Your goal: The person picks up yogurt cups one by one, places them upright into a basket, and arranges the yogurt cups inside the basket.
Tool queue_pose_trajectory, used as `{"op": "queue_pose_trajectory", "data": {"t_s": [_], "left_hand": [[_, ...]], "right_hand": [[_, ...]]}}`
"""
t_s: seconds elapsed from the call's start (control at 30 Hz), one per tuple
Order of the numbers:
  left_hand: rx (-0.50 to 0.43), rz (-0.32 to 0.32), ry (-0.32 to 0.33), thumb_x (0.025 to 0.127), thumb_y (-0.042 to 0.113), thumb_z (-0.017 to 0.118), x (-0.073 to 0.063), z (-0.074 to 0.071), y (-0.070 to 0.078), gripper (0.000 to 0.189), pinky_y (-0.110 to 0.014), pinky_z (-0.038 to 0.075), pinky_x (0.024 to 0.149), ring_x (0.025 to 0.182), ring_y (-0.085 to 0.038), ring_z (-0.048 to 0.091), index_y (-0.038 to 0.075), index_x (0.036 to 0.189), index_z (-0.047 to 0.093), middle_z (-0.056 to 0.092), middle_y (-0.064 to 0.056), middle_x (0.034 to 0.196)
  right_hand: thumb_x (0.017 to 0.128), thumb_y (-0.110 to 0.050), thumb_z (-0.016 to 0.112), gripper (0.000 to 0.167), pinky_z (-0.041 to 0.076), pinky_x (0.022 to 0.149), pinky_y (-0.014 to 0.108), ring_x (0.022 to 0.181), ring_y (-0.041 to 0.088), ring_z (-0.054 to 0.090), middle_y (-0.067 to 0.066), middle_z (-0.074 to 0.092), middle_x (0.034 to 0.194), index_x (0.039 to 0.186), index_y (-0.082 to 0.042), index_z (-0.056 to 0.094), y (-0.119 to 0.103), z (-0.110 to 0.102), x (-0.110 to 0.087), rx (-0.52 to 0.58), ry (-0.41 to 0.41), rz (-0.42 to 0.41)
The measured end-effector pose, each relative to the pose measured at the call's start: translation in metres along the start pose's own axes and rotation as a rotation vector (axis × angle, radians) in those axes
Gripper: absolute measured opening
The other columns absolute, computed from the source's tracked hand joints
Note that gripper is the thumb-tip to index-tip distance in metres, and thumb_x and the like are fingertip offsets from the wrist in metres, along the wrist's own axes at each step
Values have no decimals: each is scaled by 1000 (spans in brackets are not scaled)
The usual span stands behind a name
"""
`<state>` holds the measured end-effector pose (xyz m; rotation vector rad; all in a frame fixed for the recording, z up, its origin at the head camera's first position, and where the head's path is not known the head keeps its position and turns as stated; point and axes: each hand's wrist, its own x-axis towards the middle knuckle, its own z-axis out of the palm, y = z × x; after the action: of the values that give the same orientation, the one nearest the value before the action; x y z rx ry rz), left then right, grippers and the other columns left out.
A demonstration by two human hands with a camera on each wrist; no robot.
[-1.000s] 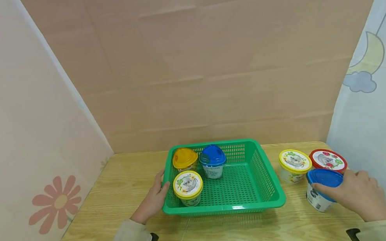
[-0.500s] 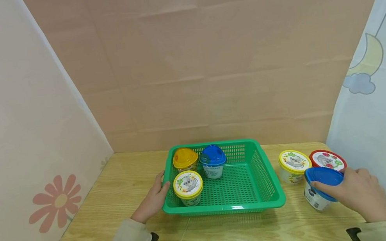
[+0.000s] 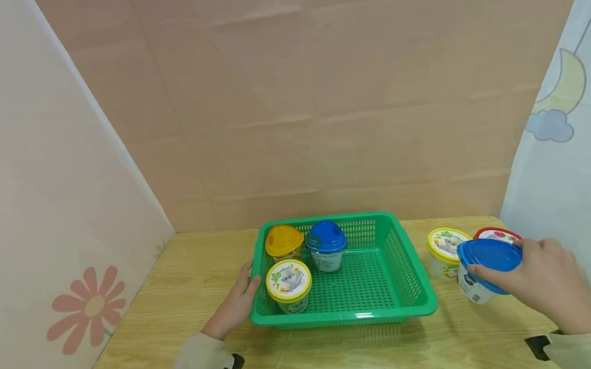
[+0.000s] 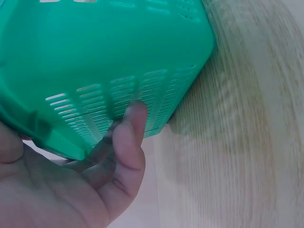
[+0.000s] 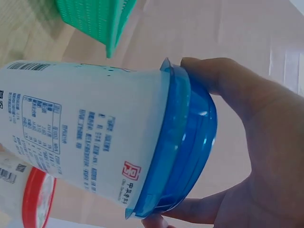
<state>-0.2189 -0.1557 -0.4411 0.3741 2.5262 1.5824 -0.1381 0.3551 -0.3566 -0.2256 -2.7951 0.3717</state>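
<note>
My right hand [image 3: 552,284] grips a white plastic cup [image 5: 90,128] by its blue lid [image 3: 492,255], thumb on one side and fingers on the other. Printed text and a barcode show on the cup's wall. At the left end of a green plastic basket [image 3: 342,319], my left hand [image 3: 234,302] holds the rim, its thumb over the edge and fingers along the slotted outer wall [image 4: 142,95]. Inside the basket's left part stand a yellow-lidded tub [image 3: 289,282], an orange-lidded cup [image 3: 283,241] and another blue-lidded cup [image 3: 326,244].
Right of the basket, a yellow-lidded tub [image 3: 445,247] and a red-lidded tub [image 5: 33,194] stand on the wooden table [image 3: 142,321]; the held cup partly covers both in the head view. A brown backdrop [image 3: 307,87] rises behind, with patterned sheets on either side.
My right hand has raised the blue-lidded cup and shifted it slightly left and back, so it hides more of the red-lidded tub. My left hand stays at the basket's rim.
</note>
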Motion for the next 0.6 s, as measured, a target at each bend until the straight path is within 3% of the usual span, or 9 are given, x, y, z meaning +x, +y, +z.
{"op": "queue_pose_trajectory", "data": {"t_s": [0.33, 0.6], "left_hand": [[-8, -1, 2, 112, 23, 33, 1, -1, 0, 55, -52, 46, 100, 120, -31, 57, 6, 159, 12, 49, -23, 139], [36, 27, 2, 111, 22, 34, 0, -3, 1, 55, -46, 53, 91, 100, -25, 67, 10, 159, 9, 59, -20, 121]], "right_hand": [[75, -68, 74, 103, 43, 59, 55, 87, 50, 48, 40, 51, 100, 119, 22, 54, -27, -12, 8, 39, 28, -42], [77, -67, 73, 96, 42, 65, 58, 91, 50, 49, 39, 55, 102, 122, 16, 56, -48, -18, 17, 56, 40, -108]]}}
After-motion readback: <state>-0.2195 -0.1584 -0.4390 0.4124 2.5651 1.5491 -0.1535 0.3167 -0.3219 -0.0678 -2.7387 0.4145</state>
